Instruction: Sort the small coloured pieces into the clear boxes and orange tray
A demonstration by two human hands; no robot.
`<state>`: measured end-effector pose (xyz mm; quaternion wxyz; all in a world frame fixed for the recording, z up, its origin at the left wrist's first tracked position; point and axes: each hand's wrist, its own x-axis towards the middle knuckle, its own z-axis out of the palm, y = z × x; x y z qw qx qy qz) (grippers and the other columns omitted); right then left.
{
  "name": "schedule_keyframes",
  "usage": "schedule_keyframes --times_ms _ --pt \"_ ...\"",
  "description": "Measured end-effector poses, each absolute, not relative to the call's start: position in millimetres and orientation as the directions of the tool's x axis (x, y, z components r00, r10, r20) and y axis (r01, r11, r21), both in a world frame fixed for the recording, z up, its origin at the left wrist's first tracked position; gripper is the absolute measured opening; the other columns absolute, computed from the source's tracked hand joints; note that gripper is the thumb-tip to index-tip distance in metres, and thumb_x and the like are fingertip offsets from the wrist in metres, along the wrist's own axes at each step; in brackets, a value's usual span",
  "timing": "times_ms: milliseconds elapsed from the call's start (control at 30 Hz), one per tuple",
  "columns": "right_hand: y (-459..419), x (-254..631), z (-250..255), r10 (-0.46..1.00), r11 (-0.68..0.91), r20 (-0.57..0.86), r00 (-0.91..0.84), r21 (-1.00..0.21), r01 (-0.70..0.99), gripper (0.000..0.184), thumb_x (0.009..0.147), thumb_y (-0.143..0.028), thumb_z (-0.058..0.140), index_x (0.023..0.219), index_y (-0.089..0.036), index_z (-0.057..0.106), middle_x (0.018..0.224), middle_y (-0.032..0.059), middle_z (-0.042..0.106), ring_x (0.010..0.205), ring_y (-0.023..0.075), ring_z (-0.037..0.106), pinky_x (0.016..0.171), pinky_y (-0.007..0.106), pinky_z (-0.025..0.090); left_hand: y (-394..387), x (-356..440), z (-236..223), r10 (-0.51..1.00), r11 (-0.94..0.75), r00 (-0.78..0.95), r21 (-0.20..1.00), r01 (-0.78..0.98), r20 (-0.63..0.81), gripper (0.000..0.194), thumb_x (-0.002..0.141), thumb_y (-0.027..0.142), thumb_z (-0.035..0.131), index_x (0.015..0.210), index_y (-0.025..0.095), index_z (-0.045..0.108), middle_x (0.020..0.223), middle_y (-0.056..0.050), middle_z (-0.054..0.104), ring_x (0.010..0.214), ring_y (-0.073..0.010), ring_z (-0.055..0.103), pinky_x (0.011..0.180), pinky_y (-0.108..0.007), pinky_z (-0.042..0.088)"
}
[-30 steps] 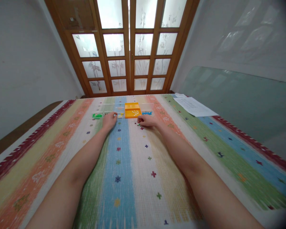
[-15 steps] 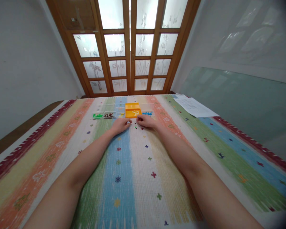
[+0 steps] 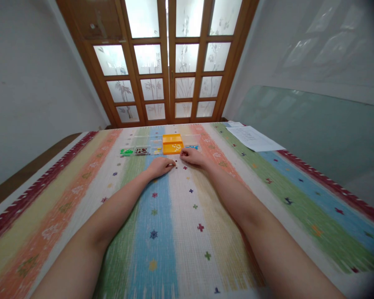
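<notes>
My left hand [image 3: 161, 167] rests low over the cloth, its thumb and fingertips pressed together beside a tiny dark piece [image 3: 176, 167]. Whatever is in that pinch is too small to make out. Close by on the right, my right hand [image 3: 192, 157] has its fingers curled and pinched in front of the orange box [image 3: 166, 150]; what they hold is hidden. White beads [image 3: 176, 147] lie in this open box. Blue beads [image 3: 192, 147] sit in a clear compartment just behind my right hand.
Left of the orange box, clear compartments hold green beads [image 3: 126, 152], dark brown beads [image 3: 141, 150] and yellow pieces [image 3: 157, 151]. Printed paper [image 3: 254, 139] lies at the far right of the striped tablecloth [image 3: 156, 249]. Wooden glazed doors [image 3: 171, 74] stand beyond the table.
My left hand has shifted slightly right and nearer to me, over where a small green piece lay; that piece no longer shows. My right hand has moved slightly, still pinched.
</notes>
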<state>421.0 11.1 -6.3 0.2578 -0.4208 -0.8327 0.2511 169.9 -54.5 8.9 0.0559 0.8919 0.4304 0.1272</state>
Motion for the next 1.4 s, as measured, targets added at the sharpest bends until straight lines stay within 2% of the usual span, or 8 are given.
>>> schedule_keyframes --times_ms 267,600,800,900,1067,1200,1400 --pt "-1.4 408.6 -0.2 0.799 0.546 0.176 -0.575 -0.612 0.572 0.017 0.086 -0.022 0.065 0.100 -0.020 0.074 0.074 -0.0013 0.066 0.068 0.0131 0.056 0.064 0.024 0.037 -51.5 162.2 12.7 0.844 -0.535 0.507 0.192 0.823 0.176 0.032 0.096 0.029 0.055 0.118 0.027 0.079 0.101 -0.005 0.079 0.093 -0.0222 0.071 0.084 -0.030 0.049" --pt "-12.1 400.9 8.7 0.803 0.515 0.116 -0.584 -0.628 0.583 0.016 0.084 -0.018 0.063 0.096 -0.020 0.073 0.075 -0.0009 0.068 0.064 0.0122 0.058 0.065 0.024 0.040 -47.3 158.6 11.5 0.873 -0.486 0.454 0.247 0.838 0.177 0.029 0.095 0.035 0.058 0.112 0.027 0.079 0.089 -0.005 0.077 0.086 -0.0221 0.069 0.079 -0.030 0.047" --pt "-16.0 404.0 12.6 0.800 0.418 0.033 -0.599 -0.748 0.516 0.013 0.076 -0.017 0.065 0.089 -0.021 0.063 0.075 -0.0019 0.065 0.063 0.0128 0.058 0.058 0.023 0.042 -44.2 152.4 12.6 0.889 -0.453 0.408 0.269 0.850 0.210 0.029 0.094 0.035 0.059 0.113 0.026 0.079 0.089 -0.006 0.076 0.087 -0.0236 0.069 0.082 -0.032 0.048" --pt "-17.4 403.5 15.4 0.761 0.414 -0.013 -0.648 -0.760 0.501 0.014 0.077 -0.018 0.065 0.091 -0.021 0.065 0.073 -0.0025 0.064 0.062 0.0124 0.058 0.057 0.023 0.043 -41.9 147.6 13.5 0.900 -0.425 0.369 0.276 0.862 0.234 0.030 0.095 0.036 0.058 0.113 0.023 0.079 0.090 -0.007 0.076 0.088 -0.0241 0.068 0.083 -0.032 0.048" --pt "-16.7 399.4 15.6 0.749 0.475 0.018 -0.662 -0.712 0.517 0.014 0.081 -0.017 0.063 0.093 -0.021 0.068 0.072 -0.0025 0.063 0.060 0.0115 0.056 0.057 0.023 0.041 -31.8 133.3 10.8 0.927 -0.316 0.223 0.310 0.897 0.301 0.029 0.096 0.037 0.058 0.114 0.026 0.078 0.089 -0.006 0.075 0.085 -0.0235 0.067 0.080 -0.031 0.045" --pt "-16.6 398.8 14.0 0.765 0.449 0.006 -0.644 -0.722 0.526 0.010 0.082 -0.018 0.063 0.090 -0.021 0.068 0.074 -0.0012 0.064 0.063 0.0122 0.057 0.060 0.023 0.042 -20.2 115.0 8.1 0.938 -0.201 0.066 0.376 0.904 0.341 0.030 0.096 0.037 0.058 0.115 0.025 0.078 0.088 -0.005 0.074 0.083 -0.0228 0.066 0.077 -0.031 0.043" --pt "-14.6 401.2 10.6 0.808 0.500 0.193 -0.556 -0.724 0.475 0.008 0.086 -0.026 0.061 0.091 -0.020 0.064 0.085 0.0020 0.067 0.076 0.0153 0.059 0.070 0.026 0.045 -10.7 86.7 9.6 0.908 -0.032 -0.183 0.498 0.867 0.377 0.033 0.094 0.037 0.056 0.112 0.022 0.078 0.085 -0.005 0.073 0.082 -0.0235 0.066 0.072 -0.030 0.042"
